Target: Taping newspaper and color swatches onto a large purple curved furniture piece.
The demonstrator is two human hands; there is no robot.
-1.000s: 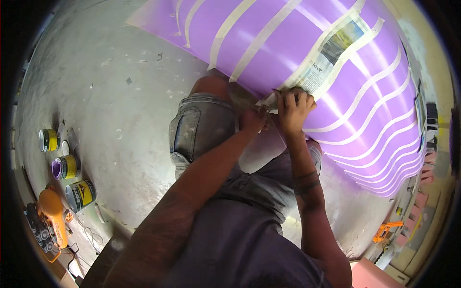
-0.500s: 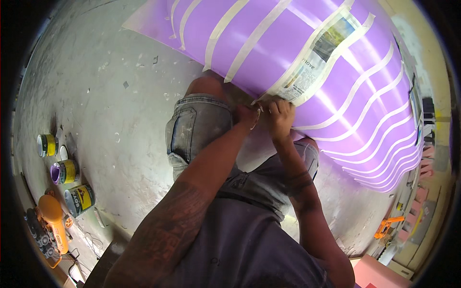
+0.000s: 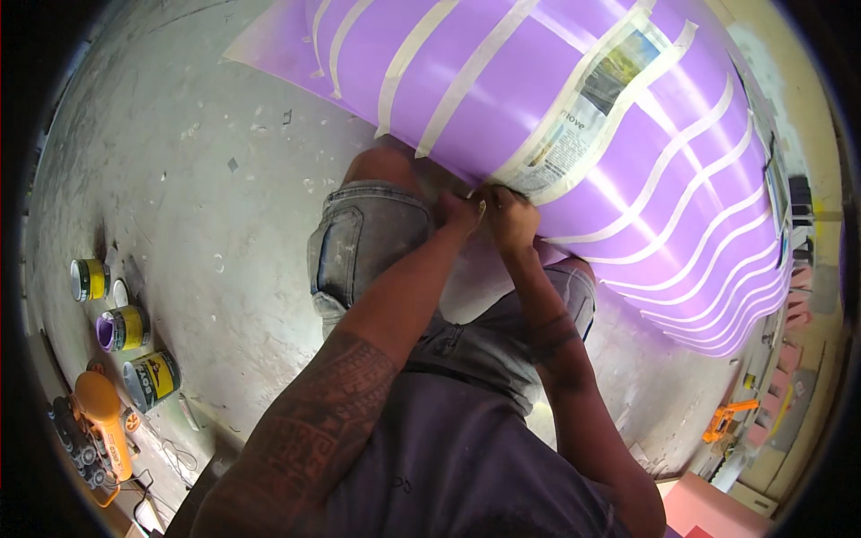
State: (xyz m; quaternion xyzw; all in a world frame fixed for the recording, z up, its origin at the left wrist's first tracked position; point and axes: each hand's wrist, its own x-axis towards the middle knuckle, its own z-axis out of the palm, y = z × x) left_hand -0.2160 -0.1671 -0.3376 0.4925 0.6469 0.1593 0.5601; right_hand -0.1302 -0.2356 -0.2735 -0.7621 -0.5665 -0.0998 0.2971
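Observation:
A large curved, glossy purple panel point(image 3: 502, 99) lies ahead of me, striped with wavy bands of cream masking tape point(image 3: 453, 85). Between two tape bands runs a strip of printed newspaper point(image 3: 569, 134). At its near end, on the panel's lower edge, both hands meet. My left hand point(image 3: 459, 210) is closed, with a narrow pale strip that looks like masking tape at its fingers; the fingertips are partly hidden. Close beside it, my right hand point(image 3: 515, 221) is curled against the panel edge and the newspaper's end. What its fingers grip is hidden.
Three paint tins, one green and white point(image 3: 90, 280), one with purple inside point(image 3: 122, 329) and one grey and yellow point(image 3: 151, 379), stand on the floor at left. An orange power tool point(image 3: 100, 403) lies nearer. Another orange tool point(image 3: 728, 420) is at far right.
My right hand has slid slightly down and left off the newspaper, its fingers curling in under the panel edge. The left hand stays in nearly the same place.

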